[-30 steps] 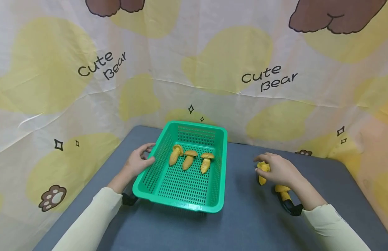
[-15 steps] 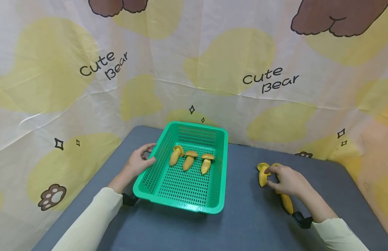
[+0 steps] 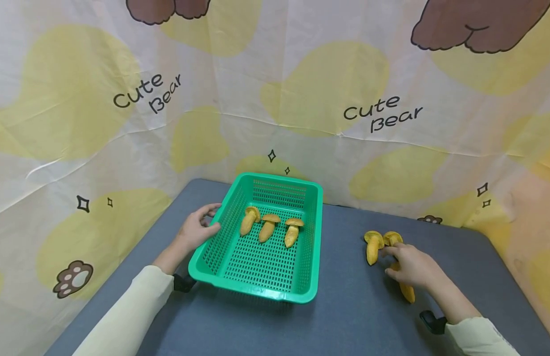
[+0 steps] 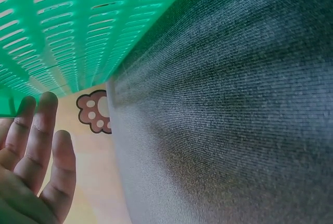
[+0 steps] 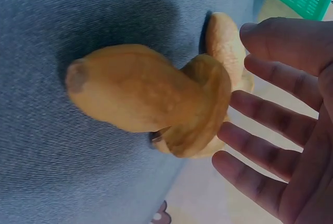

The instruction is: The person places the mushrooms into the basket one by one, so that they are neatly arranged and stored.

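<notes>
Left grip [image 3: 192, 232], relaxed, touches the basket's side, perhaps steadying the basket [image 3: 257, 267]; right grip [image 3: 410, 264], spread and empty, hovers by three loose mushrooms [image 3: 372, 249] on the bench [image 3: 346, 296]; three other mushrooms [image 3: 267, 231] lie inside.

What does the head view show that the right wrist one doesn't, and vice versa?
Only the head view shows the left hand at the side of the green basket, the three mushrooms inside it, and the Cute Bear lettering.
Only the right wrist view shows all five fingers of the right hand and the brown tip of the nearest mushroom.
Both show that hand, three mushrooms on the table and, at least partly, the basket.
</notes>
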Demonstrator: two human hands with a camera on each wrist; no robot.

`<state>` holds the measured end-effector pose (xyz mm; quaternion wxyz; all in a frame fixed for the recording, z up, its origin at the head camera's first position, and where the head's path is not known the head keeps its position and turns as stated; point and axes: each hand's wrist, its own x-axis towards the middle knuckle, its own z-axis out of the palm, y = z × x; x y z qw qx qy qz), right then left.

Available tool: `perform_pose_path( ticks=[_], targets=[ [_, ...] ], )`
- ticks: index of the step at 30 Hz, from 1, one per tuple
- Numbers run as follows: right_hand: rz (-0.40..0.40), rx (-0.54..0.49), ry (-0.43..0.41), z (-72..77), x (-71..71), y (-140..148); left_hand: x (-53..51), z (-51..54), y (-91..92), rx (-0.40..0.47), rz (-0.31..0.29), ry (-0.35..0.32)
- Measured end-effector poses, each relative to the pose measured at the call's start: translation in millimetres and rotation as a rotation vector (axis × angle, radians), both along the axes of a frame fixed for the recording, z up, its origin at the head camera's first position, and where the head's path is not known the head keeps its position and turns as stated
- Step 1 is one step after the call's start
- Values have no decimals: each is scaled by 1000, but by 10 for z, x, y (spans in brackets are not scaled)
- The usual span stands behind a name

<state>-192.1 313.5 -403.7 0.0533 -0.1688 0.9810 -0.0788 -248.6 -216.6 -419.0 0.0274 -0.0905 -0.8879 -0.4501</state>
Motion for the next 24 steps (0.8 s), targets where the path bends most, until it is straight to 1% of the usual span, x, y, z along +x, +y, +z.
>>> perform_pose_path(
  ticks=[9, 15, 24],
  targets=[
    [-29, 8, -12, -83, 36, 45, -1, -1, 4, -8, 2, 5],
    [-23, 8, 0, -121, 33, 74, -4, -3, 0, -5, -1, 10],
    [-28, -12, -7, -157, 24, 136, -16, -13, -1, -13, -4, 11]
  ],
)
